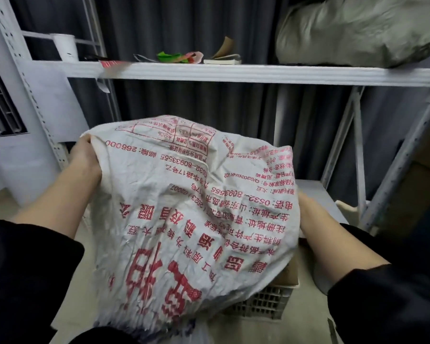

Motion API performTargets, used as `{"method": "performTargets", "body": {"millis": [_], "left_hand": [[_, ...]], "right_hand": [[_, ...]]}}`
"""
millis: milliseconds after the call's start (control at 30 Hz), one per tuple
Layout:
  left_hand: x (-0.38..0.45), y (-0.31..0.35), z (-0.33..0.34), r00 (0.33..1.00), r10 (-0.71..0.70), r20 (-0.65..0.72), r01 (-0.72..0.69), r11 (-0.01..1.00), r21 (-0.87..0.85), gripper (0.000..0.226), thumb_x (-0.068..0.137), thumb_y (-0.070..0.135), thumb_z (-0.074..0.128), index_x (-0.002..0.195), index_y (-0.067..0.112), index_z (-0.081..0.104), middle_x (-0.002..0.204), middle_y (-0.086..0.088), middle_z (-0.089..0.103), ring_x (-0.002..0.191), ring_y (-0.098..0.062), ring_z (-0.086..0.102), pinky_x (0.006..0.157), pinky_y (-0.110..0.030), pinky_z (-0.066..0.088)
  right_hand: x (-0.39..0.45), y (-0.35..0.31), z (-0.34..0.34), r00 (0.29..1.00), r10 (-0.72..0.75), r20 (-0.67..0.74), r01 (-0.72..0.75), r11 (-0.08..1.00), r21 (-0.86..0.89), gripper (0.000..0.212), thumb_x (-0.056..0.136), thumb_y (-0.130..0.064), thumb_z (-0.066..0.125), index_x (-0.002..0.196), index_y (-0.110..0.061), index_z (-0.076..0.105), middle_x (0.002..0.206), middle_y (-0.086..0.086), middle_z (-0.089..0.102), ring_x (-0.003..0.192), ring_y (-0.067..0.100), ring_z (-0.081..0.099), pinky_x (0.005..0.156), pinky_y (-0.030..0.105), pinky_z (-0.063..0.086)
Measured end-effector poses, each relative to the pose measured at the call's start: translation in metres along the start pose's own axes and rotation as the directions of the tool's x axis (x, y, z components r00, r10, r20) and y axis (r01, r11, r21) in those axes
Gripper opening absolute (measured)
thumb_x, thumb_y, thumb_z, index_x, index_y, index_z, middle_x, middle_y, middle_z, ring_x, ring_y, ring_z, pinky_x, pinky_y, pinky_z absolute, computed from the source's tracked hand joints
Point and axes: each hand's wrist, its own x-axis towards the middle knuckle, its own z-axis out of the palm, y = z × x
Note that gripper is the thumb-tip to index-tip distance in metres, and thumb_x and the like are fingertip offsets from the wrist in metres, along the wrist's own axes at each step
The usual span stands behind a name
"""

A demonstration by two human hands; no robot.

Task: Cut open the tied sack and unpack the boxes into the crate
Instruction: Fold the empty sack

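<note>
A crumpled white woven sack with red printing fills the middle of the view, held up in front of me. My left hand grips its upper left corner. My right hand is at the sack's right edge, its fingers hidden behind the cloth. Under the sack's lower right side sits a pale lattice crate, and a brown cardboard box shows inside it. The sack covers most of the crate.
A white metal shelf rack stands just ahead, with a paper roll, green and red scraps, a booklet and a big grey bag on it. Brown cardboard sits at right. Pale floor lies below.
</note>
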Motion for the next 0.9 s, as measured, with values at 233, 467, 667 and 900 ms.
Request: {"method": "performTargets", "body": {"millis": [233,467,667,900], "left_hand": [[0.002,0.020,-0.041,0.995,0.101,-0.024,-0.073,0.847,0.526,0.019,0.091,0.020,0.048,0.093,0.014,0.065,0.073,0.006,0.069,0.074,-0.017,0.059,0.065,-0.030,0.048],[0.019,0.021,-0.057,0.990,0.129,-0.064,-0.071,0.822,0.565,0.032,0.081,0.032,0.057,0.107,0.017,0.066,0.118,-0.006,0.066,0.098,-0.022,0.061,0.086,-0.037,0.048],[0.044,0.017,-0.075,0.991,0.062,-0.121,0.001,0.889,0.459,0.028,0.090,0.033,0.043,0.093,0.008,0.056,0.050,0.014,0.065,0.070,-0.006,0.066,0.083,-0.025,0.056],[-0.024,0.025,-0.047,0.947,0.304,-0.105,-0.106,0.602,0.791,0.029,0.089,0.029,0.059,0.084,0.000,0.059,0.078,-0.014,0.051,0.058,-0.025,0.056,0.042,-0.020,0.043]], "right_hand": [[0.041,-0.007,-0.070,0.991,0.010,-0.136,0.015,0.984,0.175,0.014,0.089,-0.016,0.062,0.077,-0.011,0.056,0.056,-0.002,0.061,0.045,0.009,0.058,0.040,0.021,0.045],[0.059,0.003,-0.115,0.932,0.038,-0.361,0.120,0.906,0.405,0.039,0.081,-0.032,0.068,0.113,-0.009,0.066,0.089,0.003,0.072,0.079,0.022,0.069,0.062,0.031,0.054],[0.040,0.013,-0.102,0.962,-0.231,0.144,0.166,0.917,0.362,0.020,0.095,-0.022,0.049,0.110,-0.034,0.052,0.091,-0.010,0.067,0.074,0.007,0.064,0.064,0.028,0.050],[0.059,0.004,-0.111,0.873,-0.220,-0.436,0.270,0.961,0.056,0.008,0.084,-0.012,0.064,0.086,-0.017,0.069,0.098,0.009,0.070,0.094,0.021,0.063,0.084,0.030,0.050]]}}
